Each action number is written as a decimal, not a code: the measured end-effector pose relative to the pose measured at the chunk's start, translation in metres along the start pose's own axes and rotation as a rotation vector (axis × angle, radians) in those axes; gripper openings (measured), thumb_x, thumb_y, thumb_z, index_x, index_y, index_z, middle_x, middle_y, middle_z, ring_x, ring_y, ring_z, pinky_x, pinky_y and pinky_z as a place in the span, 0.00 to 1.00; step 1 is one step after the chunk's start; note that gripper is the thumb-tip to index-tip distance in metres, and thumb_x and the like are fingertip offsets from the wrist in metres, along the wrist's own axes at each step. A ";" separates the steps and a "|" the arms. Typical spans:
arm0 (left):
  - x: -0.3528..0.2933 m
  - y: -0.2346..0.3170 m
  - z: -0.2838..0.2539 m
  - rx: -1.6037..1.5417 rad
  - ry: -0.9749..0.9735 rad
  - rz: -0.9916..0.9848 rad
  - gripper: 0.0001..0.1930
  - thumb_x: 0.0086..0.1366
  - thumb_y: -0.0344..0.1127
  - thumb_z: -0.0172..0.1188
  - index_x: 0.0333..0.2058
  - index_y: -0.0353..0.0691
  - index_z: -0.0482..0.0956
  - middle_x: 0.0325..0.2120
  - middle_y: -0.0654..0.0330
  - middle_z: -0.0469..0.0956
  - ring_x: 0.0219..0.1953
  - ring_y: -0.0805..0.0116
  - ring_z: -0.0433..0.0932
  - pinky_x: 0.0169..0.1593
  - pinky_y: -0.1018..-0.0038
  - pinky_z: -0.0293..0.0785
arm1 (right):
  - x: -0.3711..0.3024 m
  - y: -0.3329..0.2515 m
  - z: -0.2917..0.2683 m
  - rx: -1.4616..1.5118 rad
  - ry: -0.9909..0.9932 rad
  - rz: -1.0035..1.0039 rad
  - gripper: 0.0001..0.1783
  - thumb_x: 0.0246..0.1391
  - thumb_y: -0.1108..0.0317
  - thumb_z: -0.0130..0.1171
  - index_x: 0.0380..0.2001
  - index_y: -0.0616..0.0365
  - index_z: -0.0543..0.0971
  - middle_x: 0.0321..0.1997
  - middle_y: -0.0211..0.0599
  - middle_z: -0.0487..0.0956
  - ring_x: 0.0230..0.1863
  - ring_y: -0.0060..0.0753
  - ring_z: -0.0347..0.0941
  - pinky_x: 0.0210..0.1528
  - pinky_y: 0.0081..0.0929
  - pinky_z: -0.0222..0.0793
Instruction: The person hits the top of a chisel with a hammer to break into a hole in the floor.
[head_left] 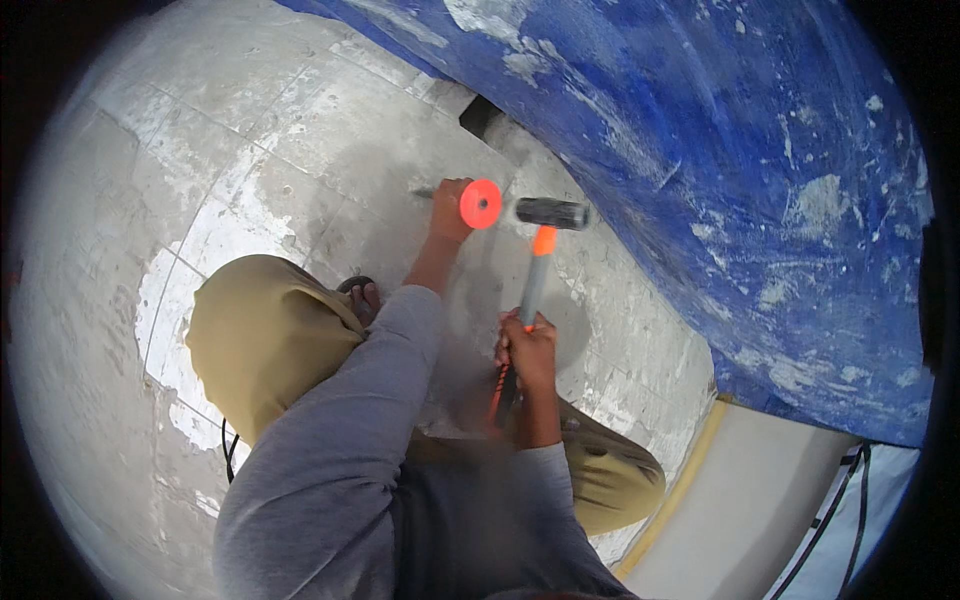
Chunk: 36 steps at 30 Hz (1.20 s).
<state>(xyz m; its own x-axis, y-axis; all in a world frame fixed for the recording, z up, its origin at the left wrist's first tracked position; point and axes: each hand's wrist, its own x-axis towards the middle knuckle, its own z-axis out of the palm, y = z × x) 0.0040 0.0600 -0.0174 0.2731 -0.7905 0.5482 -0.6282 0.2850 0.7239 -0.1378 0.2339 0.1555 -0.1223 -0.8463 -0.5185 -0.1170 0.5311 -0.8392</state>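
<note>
Two khaki-covered knees, left [270, 345] and right [612, 485], frame the lower part of the picture. Between them, right of centre, the right hand [530, 350] is wrapped round one hammer [534, 285], which has a black head, an orange collar, a grey shaft and a black-and-orange lower handle. The head sits up the frame from that fist, with the lower handle below it. Above centre, the left hand [451, 208] is closed round one chisel [481, 204]; its single round red-orange guard lies right of the fist, a thin grey end left. The hammer head is just right of the guard, apart from it. Beyond, one paint-splashed blue sheet [750, 150] fills the upper right.
</note>
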 end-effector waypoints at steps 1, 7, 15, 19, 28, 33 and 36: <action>0.001 0.007 0.003 -0.001 0.027 0.009 0.06 0.48 0.34 0.61 0.25 0.41 0.75 0.25 0.54 0.75 0.30 0.51 0.73 0.36 0.60 0.69 | 0.000 -0.007 -0.004 0.021 0.008 -0.038 0.06 0.51 0.73 0.57 0.26 0.60 0.70 0.13 0.31 0.66 0.08 0.23 0.61 0.11 0.24 0.60; 0.012 0.043 0.017 -0.109 -0.066 0.012 0.07 0.47 0.35 0.62 0.26 0.41 0.75 0.26 0.54 0.75 0.31 0.52 0.72 0.37 0.61 0.69 | -0.011 -0.048 -0.004 0.114 0.051 -0.148 0.02 0.52 0.75 0.52 0.28 0.62 0.71 0.13 0.31 0.66 0.09 0.23 0.61 0.12 0.24 0.60; 0.004 0.050 0.008 -0.075 0.013 -0.071 0.13 0.50 0.34 0.62 0.36 0.41 0.75 0.34 0.55 0.74 0.39 0.53 0.70 0.43 0.60 0.63 | -0.008 -0.033 -0.013 0.123 0.020 -0.084 0.04 0.53 0.75 0.55 0.28 0.62 0.70 0.12 0.31 0.66 0.09 0.23 0.61 0.13 0.24 0.60; 0.003 0.036 0.008 -0.071 0.115 -0.044 0.13 0.47 0.33 0.61 0.33 0.41 0.73 0.31 0.56 0.71 0.38 0.53 0.69 0.44 0.59 0.61 | -0.009 -0.030 -0.009 0.090 -0.027 -0.091 0.07 0.53 0.71 0.58 0.29 0.60 0.70 0.14 0.31 0.67 0.08 0.23 0.61 0.12 0.24 0.61; -0.003 0.039 0.004 -0.063 0.101 -0.031 0.11 0.49 0.33 0.61 0.33 0.41 0.73 0.30 0.56 0.71 0.36 0.54 0.69 0.43 0.59 0.61 | -0.018 -0.039 -0.008 0.104 -0.066 -0.132 0.06 0.53 0.73 0.57 0.29 0.60 0.70 0.14 0.31 0.67 0.09 0.23 0.61 0.12 0.24 0.61; -0.005 0.037 0.004 -0.076 0.091 -0.023 0.10 0.50 0.33 0.60 0.33 0.41 0.73 0.29 0.56 0.71 0.36 0.54 0.69 0.43 0.59 0.62 | -0.023 -0.048 -0.001 0.101 -0.067 -0.127 0.04 0.53 0.75 0.55 0.30 0.60 0.70 0.13 0.31 0.66 0.08 0.23 0.61 0.12 0.24 0.61; -0.005 0.035 0.002 -0.033 0.069 -0.035 0.10 0.50 0.32 0.60 0.33 0.41 0.73 0.29 0.56 0.71 0.37 0.54 0.69 0.44 0.60 0.62 | -0.029 -0.055 0.005 0.104 -0.066 -0.142 0.05 0.54 0.75 0.54 0.28 0.62 0.68 0.11 0.31 0.66 0.09 0.22 0.62 0.14 0.23 0.61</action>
<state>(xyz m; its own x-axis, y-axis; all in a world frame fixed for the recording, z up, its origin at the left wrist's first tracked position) -0.0209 0.0726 0.0048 0.3447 -0.7616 0.5488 -0.5935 0.2761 0.7560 -0.1226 0.2287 0.2159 -0.0464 -0.9153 -0.4001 -0.0259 0.4015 -0.9155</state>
